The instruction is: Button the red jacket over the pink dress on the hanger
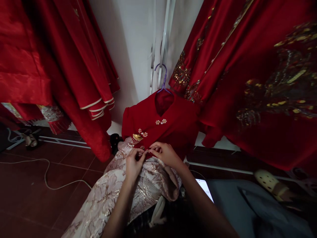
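Our left hand [133, 162] and right hand [165, 153] pinched shut on a pearl fastening [148, 150] at the red jacket's [173, 127] lower front edge, gold fan brooch [137, 137] at eleven o'clock of it, purple hanger [163, 79] at twelve, brocade skirt [109, 195] at seven.

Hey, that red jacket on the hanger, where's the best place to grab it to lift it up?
Probably by the purple hanger hook, reaching from above. It stands clear of the red jacket at the collar, so it likely lifts without creasing the cloth or catching the pearl clasps. Both hands, left hand and right hand, now pinch a fastening at the lower front edge.
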`<action>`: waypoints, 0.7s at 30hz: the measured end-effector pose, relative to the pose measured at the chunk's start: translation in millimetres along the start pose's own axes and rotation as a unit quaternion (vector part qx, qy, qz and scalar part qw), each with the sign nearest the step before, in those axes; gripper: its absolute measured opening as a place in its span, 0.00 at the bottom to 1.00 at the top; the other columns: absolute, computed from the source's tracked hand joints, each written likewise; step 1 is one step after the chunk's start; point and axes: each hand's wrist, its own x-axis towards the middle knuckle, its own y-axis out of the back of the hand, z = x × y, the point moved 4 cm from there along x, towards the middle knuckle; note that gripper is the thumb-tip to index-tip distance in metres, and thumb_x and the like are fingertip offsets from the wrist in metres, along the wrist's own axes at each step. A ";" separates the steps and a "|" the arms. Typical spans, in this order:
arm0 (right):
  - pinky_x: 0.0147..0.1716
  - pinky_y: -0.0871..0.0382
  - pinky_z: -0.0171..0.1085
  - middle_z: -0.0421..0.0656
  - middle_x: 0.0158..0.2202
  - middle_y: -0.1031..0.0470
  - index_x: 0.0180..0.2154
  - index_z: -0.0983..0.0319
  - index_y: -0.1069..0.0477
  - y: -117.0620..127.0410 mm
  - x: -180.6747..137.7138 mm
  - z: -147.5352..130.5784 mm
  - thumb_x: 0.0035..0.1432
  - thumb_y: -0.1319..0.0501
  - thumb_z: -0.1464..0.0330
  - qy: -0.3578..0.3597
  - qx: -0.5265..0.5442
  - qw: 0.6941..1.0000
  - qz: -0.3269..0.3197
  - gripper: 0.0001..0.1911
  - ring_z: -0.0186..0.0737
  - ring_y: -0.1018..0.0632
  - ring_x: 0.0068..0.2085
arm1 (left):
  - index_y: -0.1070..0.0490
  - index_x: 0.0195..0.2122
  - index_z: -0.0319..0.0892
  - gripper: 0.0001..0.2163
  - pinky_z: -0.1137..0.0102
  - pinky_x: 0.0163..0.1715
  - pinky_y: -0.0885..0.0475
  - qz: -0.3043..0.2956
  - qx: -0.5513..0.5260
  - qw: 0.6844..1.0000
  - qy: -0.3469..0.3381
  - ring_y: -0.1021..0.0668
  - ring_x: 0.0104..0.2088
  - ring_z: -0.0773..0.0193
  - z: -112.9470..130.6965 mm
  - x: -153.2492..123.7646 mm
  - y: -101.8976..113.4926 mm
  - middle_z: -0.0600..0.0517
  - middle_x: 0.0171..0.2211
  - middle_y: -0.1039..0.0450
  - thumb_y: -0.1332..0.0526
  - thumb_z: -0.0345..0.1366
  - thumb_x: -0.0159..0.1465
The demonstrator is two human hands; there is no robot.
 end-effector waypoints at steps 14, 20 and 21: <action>0.33 0.30 0.33 0.43 0.34 0.20 0.37 0.62 0.24 -1.3 1.4 3.8 0.52 0.39 0.68 0.003 -0.006 1.000 -0.006 0.09 0.35 0.22 0.33 | 0.29 0.35 0.43 0.04 0.69 0.37 0.30 0.010 0.040 0.998 -0.053 0.26 0.36 0.64 4.5 0.6 2.1 0.51 0.35 0.30 0.40 0.36 0.60; 0.32 0.31 0.32 0.43 0.32 0.21 0.35 0.62 0.24 -4.8 2.1 6.7 0.51 0.38 0.68 -0.008 -0.015 1.000 0.005 0.08 0.35 0.22 0.32 | 0.28 0.32 0.42 0.04 0.69 0.36 0.30 0.023 0.055 0.997 -0.058 0.26 0.34 0.64 7.3 0.5 1.8 0.51 0.32 0.28 0.40 0.37 0.59; 0.32 0.31 0.32 0.43 0.32 0.21 0.35 0.62 0.24 -5.6 2.1 7.2 0.50 0.38 0.68 -0.009 -0.017 1.000 0.007 0.08 0.35 0.22 0.32 | 0.28 0.32 0.42 0.05 0.69 0.36 0.30 0.021 0.055 0.997 -0.056 0.25 0.34 0.64 7.0 0.3 1.7 0.51 0.31 0.28 0.40 0.37 0.59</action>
